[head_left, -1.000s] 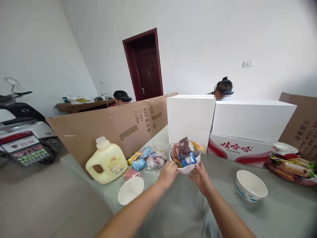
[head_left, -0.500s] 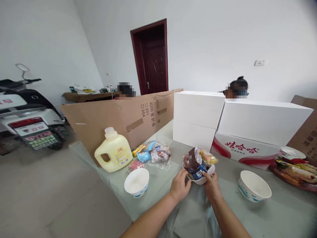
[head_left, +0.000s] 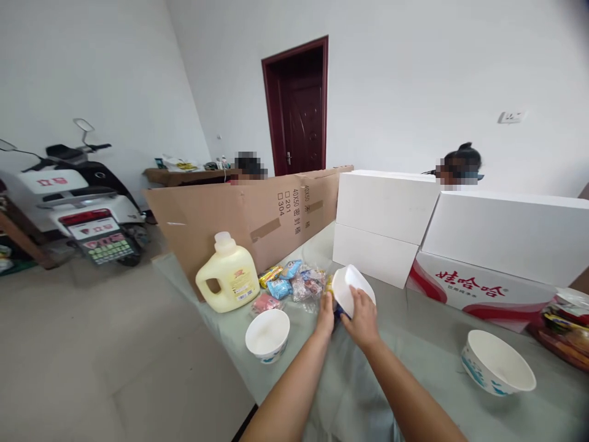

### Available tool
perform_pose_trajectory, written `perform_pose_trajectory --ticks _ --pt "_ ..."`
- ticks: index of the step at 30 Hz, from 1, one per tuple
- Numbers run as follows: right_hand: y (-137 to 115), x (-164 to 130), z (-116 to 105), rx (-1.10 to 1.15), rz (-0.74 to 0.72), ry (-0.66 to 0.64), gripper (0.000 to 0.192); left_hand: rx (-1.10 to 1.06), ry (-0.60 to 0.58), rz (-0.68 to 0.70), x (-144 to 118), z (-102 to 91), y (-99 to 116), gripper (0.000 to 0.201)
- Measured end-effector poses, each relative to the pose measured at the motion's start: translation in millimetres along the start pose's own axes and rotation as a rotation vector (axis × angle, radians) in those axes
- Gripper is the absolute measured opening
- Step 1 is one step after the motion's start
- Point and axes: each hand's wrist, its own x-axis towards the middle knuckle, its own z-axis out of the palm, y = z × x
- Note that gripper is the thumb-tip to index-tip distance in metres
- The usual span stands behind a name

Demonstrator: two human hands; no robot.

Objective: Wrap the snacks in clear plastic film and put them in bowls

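My right hand grips a white paper bowl that is tipped over toward the left, its mouth facing a pile of wrapped snacks on the grey-green table. My left hand rests against the bowl's lower left side, next to the pile. A few packets show just under the tipped bowl's rim. Whether the left hand holds the bowl or only touches it is unclear.
An empty white bowl stands near the table's left edge, another empty bowl at the right. A yellow jug, a cardboard sheet, white boxes and a snack tray ring the table. Two people sit behind. A scooter stands left.
The bowl was upright and heaped with snacks; now it is tipped left toward the snack pile, with its heap gone from view. Both hands moved left with it.
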Motion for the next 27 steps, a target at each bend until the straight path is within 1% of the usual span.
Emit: perform_pose_trajectory --ticks 2,3,4,5,6,8,9,10,12,14,16,18,20,23,27 --pt "-6.7 2.2 11.4 -0.147 -0.02 -0.064 0.071 0.15 0.113 0.066 1.0 -17.5 -1.5 0.051" --pt "-8.2 2.8 14.9 -0.217 -0.033 -0.082 0.069 0.186 0.164 0.085 -0.3 -23.7 -2.4 0.053" --pt "-8.5 3.1 16.8 -0.271 -0.048 -0.088 0.065 0.233 0.2 0.125 -2.3 -27.9 -4.2 0.055" --pt "-7.7 3.2 17.1 -0.298 -0.062 -0.084 0.061 0.3 0.215 0.196 -4.5 -30.4 -7.0 0.055" --pt "-6.4 3.1 16.1 -0.311 -0.08 -0.08 0.057 0.389 0.207 0.297 -6.6 -31.3 -11.0 0.054" --pt "-4.0 2.7 11.5 -0.318 -0.109 -0.074 0.055 0.593 0.153 0.537 -8.7 -30.0 -21.9 0.049" --pt "-3.9 2.6 8.8 -0.32 -0.104 -0.072 0.057 0.68 0.13 0.641 -8.7 -28.7 -27.8 0.047" --pt "-5.1 2.7 6.4 -0.319 -0.081 -0.073 0.059 0.737 0.119 0.713 -8.1 -27.3 -33.2 0.046" --pt "-11.0 4.0 3.5 -0.272 0.024 -0.073 0.064 0.765 0.136 0.769 -6.6 -25.5 -40.7 0.047" --pt "-18.9 7.5 2.9 -0.189 0.135 -0.071 0.066 0.789 0.167 0.816 -6.4 -25.7 -42.3 0.049" --pt "-24.2 13.3 2.5 -0.112 0.184 -0.061 0.064 0.83 0.187 0.886 -8.6 -27.4 -38.8 0.051" --pt "-22.4 21.0 -0.7 -0.062 0.208 -0.037 0.06 0.882 0.183 0.951 -12.4 -28.7 -33.3 0.053" --pt "-11.6 29.1 -8.5 -0.003 0.258 0.002 0.057 0.939 0.149 0.987 -16.8 -28.2 -28.7 0.055" --pt "16.8 36.9 -27.4 0.086 0.382 0.069 0.057 1.04 0.114 1.001 -23.5 -24.6 -25.5 0.064" --pt "52.4 30.2 -51.7 0.18 0.514 0.14 0.063 1.111 0.088 1.035 -36.1 -18.8 -23.8 0.069"
